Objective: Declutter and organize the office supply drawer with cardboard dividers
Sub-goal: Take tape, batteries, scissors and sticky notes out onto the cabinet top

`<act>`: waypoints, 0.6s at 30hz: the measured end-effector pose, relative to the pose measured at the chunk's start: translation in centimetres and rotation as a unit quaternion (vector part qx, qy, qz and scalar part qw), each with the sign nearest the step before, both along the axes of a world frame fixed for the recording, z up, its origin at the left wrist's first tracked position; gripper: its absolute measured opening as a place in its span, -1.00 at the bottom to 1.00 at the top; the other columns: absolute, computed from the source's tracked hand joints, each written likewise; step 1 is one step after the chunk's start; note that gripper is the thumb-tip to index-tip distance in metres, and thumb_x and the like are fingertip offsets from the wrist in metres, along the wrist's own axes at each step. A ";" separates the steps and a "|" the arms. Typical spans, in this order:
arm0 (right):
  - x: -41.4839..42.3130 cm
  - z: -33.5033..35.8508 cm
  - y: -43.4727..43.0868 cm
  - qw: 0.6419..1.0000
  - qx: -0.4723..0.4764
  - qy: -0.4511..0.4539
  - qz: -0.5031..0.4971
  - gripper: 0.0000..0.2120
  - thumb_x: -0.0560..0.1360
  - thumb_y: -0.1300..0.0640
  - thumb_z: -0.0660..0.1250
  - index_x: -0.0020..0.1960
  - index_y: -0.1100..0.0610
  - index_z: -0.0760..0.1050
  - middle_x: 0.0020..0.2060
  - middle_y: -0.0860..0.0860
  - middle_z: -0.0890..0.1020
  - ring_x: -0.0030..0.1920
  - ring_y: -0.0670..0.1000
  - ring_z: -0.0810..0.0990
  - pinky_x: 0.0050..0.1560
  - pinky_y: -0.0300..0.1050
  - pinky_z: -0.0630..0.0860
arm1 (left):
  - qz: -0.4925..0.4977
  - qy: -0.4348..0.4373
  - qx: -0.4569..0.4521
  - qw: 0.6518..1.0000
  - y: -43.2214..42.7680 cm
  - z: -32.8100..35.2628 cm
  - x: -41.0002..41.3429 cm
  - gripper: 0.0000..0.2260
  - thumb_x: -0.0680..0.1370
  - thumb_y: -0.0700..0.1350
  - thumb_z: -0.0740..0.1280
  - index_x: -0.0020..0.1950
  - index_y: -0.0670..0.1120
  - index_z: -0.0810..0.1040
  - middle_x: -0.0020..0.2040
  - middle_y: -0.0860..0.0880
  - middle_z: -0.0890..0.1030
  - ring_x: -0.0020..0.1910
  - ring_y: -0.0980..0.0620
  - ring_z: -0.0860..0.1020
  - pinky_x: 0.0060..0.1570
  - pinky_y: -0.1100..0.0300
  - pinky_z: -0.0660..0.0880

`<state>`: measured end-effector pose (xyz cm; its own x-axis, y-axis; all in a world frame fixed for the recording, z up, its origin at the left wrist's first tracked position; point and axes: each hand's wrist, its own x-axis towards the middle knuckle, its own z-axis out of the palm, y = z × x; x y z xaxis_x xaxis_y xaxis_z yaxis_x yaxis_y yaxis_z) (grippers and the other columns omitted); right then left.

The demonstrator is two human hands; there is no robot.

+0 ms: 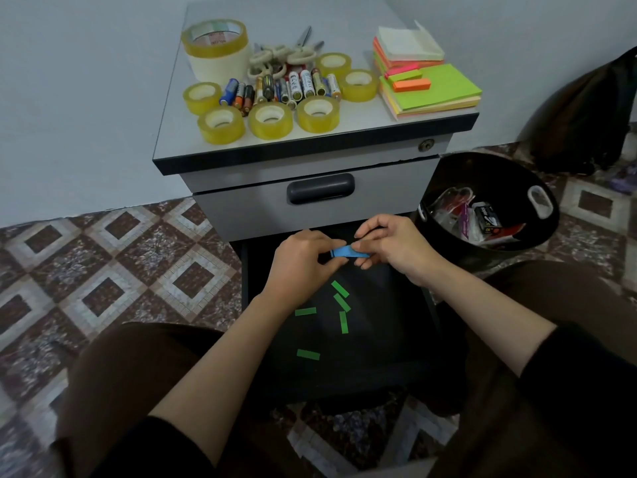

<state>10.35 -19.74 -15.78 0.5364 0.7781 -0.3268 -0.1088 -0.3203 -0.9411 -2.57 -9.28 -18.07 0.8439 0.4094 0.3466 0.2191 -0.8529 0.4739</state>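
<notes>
Above the open drawer [379, 339], the left grip [300, 260] and right grip [389, 243] pinch a blue strip [344, 251] from nine and three o'clock; green strips [341, 305] lie scattered at six o'clock below.

No wording can be read with certainty. The core label of the large tape roll [214, 37] carries red print, too blurred to make out. The batteries [296, 85] on the cabinet top bear brand markings and lettering on their wrappers, all too small to read. A small black box [486, 218] in the waste bin [499, 167] shows white lettering, likewise illegible
</notes>
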 end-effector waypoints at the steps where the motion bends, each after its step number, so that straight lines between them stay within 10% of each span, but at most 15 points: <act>1: 0.0 -0.1 0.0 1.000 -0.004 -0.023 0.016 -0.90 0.44 0.40 0.35 -0.09 0.26 0.52 -0.32 0.16 0.61 -0.48 -0.08 0.60 -0.39 -0.28 0.57 | 0.000 0.006 0.004 1.000 0.1 -0.1 -0.1 -0.78 0.36 -0.13 0.47 -0.03 -0.15 0.68 -0.17 -0.06 0.68 -0.20 -0.01 0.63 -0.17 0.09 0.57; 10: -0.3 -1.4 0.3 0.867 -0.109 -0.448 0.189 -0.70 0.46 0.14 0.40 0.18 0.13 0.58 -0.01 0.03 0.62 0.02 -0.02 0.52 0.08 -0.17 0.45 | 0.001 0.058 0.014 0.998 0.4 -0.4 -0.5 -0.80 0.41 -0.14 0.46 0.03 -0.10 0.67 -0.18 -0.06 0.66 -0.21 0.02 0.54 -0.21 0.16 0.45; 18: -0.8 -1.0 0.2 0.848 -0.084 -0.491 0.184 -0.74 0.48 0.12 0.37 0.16 0.13 0.59 -0.03 0.03 0.62 -0.03 -0.01 0.56 0.03 -0.10 0.51 | 0.008 0.098 0.052 0.994 0.4 -0.5 -0.1 -0.73 0.51 -0.03 0.35 0.19 -0.06 0.59 0.00 -0.04 0.65 -0.02 0.01 0.53 0.00 0.19 0.35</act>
<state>9.50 -19.53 -16.75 0.3447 0.9386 0.0135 0.8364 -0.3005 -0.4584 -2.70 -8.89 -18.52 0.8931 0.3934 0.2180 0.3118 -0.8909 0.3303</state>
